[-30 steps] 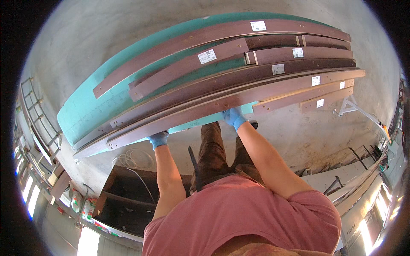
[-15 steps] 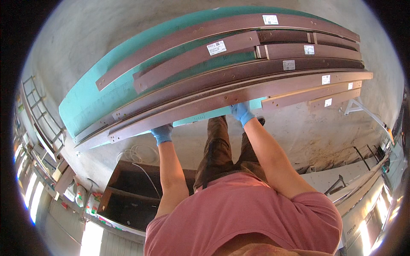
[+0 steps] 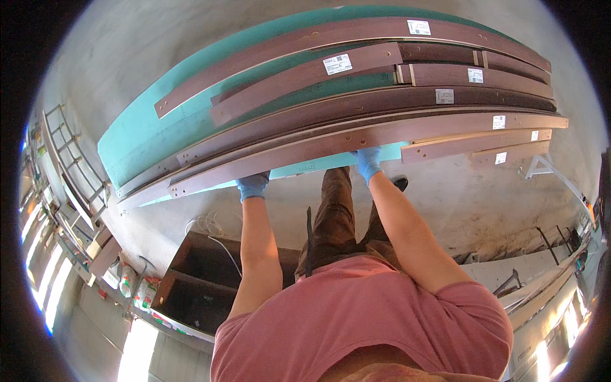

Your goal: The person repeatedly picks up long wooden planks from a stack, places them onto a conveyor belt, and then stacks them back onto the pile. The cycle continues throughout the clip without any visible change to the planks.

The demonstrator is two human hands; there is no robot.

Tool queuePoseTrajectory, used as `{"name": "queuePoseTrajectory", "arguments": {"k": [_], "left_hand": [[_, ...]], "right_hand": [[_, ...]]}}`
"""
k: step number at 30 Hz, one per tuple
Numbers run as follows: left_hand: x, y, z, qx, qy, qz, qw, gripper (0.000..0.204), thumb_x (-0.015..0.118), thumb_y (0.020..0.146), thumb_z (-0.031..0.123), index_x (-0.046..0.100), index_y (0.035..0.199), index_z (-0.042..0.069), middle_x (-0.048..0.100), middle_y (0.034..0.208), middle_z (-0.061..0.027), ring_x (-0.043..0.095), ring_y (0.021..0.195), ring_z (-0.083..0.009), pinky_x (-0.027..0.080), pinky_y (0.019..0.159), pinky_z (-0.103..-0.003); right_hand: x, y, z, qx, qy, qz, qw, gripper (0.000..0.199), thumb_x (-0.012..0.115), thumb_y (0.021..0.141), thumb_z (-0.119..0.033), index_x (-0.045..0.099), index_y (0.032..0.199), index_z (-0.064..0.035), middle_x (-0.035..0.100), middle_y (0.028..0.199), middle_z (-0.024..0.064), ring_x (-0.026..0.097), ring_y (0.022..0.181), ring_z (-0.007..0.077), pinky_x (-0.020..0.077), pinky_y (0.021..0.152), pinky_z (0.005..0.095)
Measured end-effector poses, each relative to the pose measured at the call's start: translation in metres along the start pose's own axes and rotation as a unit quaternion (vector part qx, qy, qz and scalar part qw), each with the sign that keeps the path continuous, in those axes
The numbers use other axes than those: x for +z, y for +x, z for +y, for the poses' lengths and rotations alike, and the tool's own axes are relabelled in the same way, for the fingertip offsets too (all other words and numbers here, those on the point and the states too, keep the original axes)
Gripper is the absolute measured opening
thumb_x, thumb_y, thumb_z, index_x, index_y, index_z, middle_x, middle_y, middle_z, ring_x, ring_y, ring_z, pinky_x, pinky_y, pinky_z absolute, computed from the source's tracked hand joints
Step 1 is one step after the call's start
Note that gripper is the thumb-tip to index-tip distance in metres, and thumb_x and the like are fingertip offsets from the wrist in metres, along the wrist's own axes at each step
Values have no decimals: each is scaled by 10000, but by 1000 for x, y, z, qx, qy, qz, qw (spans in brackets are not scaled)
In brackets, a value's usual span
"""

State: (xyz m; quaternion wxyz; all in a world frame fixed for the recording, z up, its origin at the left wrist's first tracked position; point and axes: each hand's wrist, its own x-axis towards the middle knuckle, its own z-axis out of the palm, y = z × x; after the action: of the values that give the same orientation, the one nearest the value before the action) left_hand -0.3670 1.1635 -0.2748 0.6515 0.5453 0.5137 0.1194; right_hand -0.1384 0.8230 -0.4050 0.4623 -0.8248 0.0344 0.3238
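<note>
My left hand, in a blue glove with a darker grey part, grips the near lower edge of a long brown board. My right hand, also in a blue glove, holds the same edge further right, near two drilled holes. The fingertips of both hands are hidden behind the board. Several more brown boards lie beyond it, among them a long far board and a shorter one, some with white labels. Under them spreads a teal sheet, its near edge showing between my hands.
Two short boards lie at the near right, by a grey metal bracket. A dark open cabinet stands at the lower left beside a pale coiled cable. A ladder is at the far left.
My view has shifted slightly, so boards and hands appear a little further right. Both hands keep their places on the board, and the boards show no clear movement among themselves.
</note>
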Motion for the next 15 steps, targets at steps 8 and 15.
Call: {"name": "queuePoseTrajectory", "arguments": {"k": [8,15], "left_hand": [[14,-4,24,-208,-497,95,837,644,362,1029,638,549,1474,212,577,1514,-116,535,1380,-394,444,1107,-647],[19,-9,35,-202,-454,108,861,655,345,1038,639,535,1495,209,559,1536,-113,518,1402,-391,425,1126,-651]], "right_hand": [[-7,-2,24,-9,48,-11,999,380,665,966,-456,756,1196,-167,751,1254,37,709,1119,294,519,918,510],[-33,-30,-85,30,83,-49,995,331,664,958,-31,650,1288,-48,697,1257,102,690,1079,259,617,863,482]]}}
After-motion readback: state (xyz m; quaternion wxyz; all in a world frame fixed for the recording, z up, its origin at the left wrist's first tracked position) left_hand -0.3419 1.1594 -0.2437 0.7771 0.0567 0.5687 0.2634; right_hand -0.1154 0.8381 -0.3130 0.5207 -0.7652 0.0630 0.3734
